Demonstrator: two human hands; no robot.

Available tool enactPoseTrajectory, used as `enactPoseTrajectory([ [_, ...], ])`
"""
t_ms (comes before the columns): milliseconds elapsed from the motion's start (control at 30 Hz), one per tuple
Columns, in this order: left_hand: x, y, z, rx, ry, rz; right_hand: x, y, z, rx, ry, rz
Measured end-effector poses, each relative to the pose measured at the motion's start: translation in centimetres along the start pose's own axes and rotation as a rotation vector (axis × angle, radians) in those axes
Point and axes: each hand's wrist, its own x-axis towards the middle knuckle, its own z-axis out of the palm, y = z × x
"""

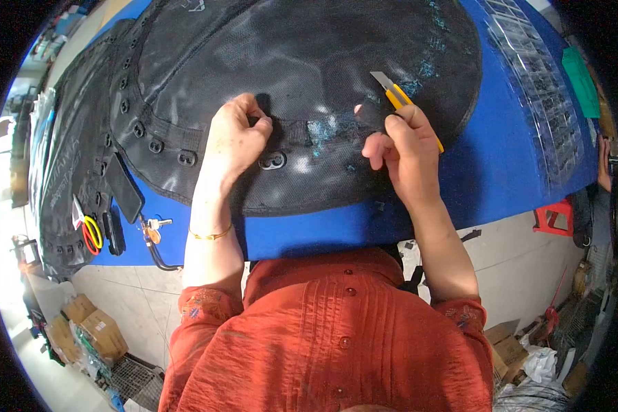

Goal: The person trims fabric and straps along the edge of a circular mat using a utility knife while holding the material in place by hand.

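A large black mesh fabric piece [309,62] with a rounded edge and oval black fittings lies on the blue table [515,165]. My left hand [239,134] is closed in a pinch on the fabric, left of one oval fitting [273,161]. My right hand [410,147] holds a yellow box cutter [398,98] above the fabric, its blade out and pointing up and to the left. Turquoise marks and threads [329,127] show on the fabric between my hands.
At the left of the table are red-and-yellow scissors [89,230], a black phone-like object [124,189], keys [156,224] and another black fabric piece [69,151]. Clear plastic packs [529,75] lie at the right, a red stool [555,218] beyond the edge.
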Motion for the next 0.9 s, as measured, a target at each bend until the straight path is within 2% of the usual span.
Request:
enactPoseTrajectory([
  [67,0.0,0.0,0.1,-0.017,0.023,0.027,-0.1,-0.8,0.1,0.332,-0.034,0.083],
  [200,0.0,0.2,0.1,0.097,0.043,0.03,0.2,-1.4,1.3,0.361,0.087,0.136],
  [233,0.0,0.5,0.6,0.058,0.053,0.023,0.5,-1.1,0.7,0.338,0.035,0.098],
  [400,-0.1,0.2,1.1,0.09,0.09,0.075,0.4,-0.6,0.8,0.33,0.049,0.033],
  [467,-0.1,-0.1,1.2,0.108,0.096,0.11,0.3,-0.3,-0.2,0.345,-0.074,0.011],
  [600,-0.1,-0.3,1.1,0.085,0.032,0.061,-1.8,-3.5,-2.0,0.148,-0.02,-0.021],
  [667,0.1,-1.5,1.3,0.012,0.044,0.183,-3.2,-4.8,-4.1,-0.036,-0.065,-0.124],
  [767,0.3,-1.6,1.4,0.035,0.039,0.183,-6.7,-8.1,-6.9,-0.403,-0.112,-0.111],
  [800,0.1,-0.8,1.1,0.074,0.017,0.149,-8.0,-8.6,-7.7,-0.421,-0.153,-0.116],
  [900,0.3,-0.9,1.1,0.126,0.032,0.176,-11.5,-10.3,-10.1,-0.712,-0.277,0.089],
])
